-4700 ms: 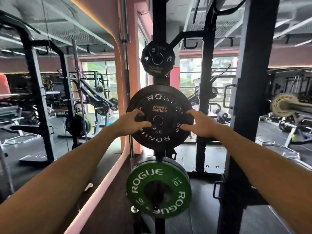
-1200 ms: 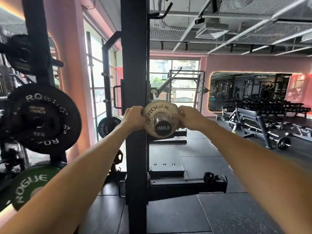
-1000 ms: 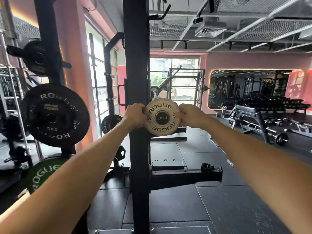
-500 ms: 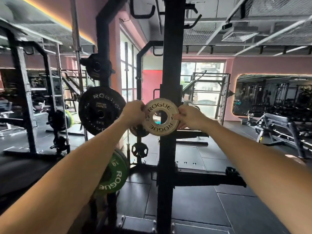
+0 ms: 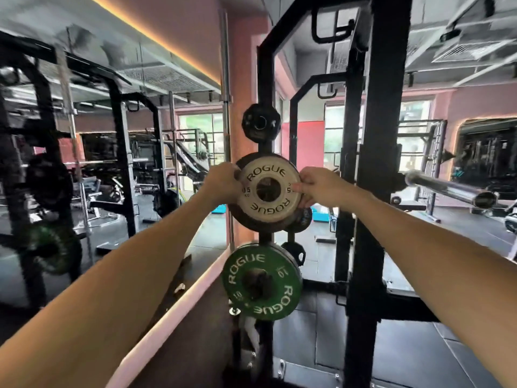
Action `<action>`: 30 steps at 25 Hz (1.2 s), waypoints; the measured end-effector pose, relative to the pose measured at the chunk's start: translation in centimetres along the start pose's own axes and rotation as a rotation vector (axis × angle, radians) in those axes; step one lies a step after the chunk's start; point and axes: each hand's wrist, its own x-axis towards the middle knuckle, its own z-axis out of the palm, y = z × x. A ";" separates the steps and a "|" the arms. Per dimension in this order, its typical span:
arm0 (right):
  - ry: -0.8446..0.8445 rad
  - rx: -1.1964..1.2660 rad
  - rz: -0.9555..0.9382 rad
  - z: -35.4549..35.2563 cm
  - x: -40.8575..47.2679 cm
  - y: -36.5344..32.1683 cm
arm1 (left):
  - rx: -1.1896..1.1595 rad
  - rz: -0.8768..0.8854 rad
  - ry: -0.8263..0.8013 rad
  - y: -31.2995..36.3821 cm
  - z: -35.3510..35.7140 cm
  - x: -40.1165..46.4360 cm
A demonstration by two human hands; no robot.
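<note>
One small cream plate (image 5: 270, 189) is the thing in hand, and the job of racking it looks most of the way done but not finished. It is held flat against the middle of the storage post (image 5: 264, 79), right in front of the larger black plate (image 5: 249, 221) that hangs there, yet both hands are on it and it has not been let go. Whether its hole sits over the peg cannot be told; only something dark shows through the opening. What seems left is to push it home against the black plate and release it.

The plate is a round disc, off-white and scuffed. ROGUE is printed in dark letters along its top and bottom, and small numerals sit at each side of a wide centre hole. It stands upright and faces the camera.

The left hand (image 5: 223, 182) grips its left rim with fingers curled behind the edge. The right hand (image 5: 316, 186) curls round the right rim, with fingertips showing on the face.

Above on the same post hangs a small black plate (image 5: 260, 123), and below it a green plate (image 5: 261, 281) marked ROGUE and 10. To the right stands a black rack upright (image 5: 383, 135), and beyond it a chrome barbell sleeve (image 5: 450, 190) juts out bare, which suits the guess that the cream plate is bound for storage
</note>
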 end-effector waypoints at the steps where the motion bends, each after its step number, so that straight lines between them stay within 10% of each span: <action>1: -0.008 -0.006 -0.006 1.1 0.8 -1.4 | -0.002 -0.006 -0.001 -1.6 -0.9 0.1; 30: 0.226 0.017 -0.024 2.9 33.8 0.1 | -0.420 0.158 0.085 -15.7 4.8 33.7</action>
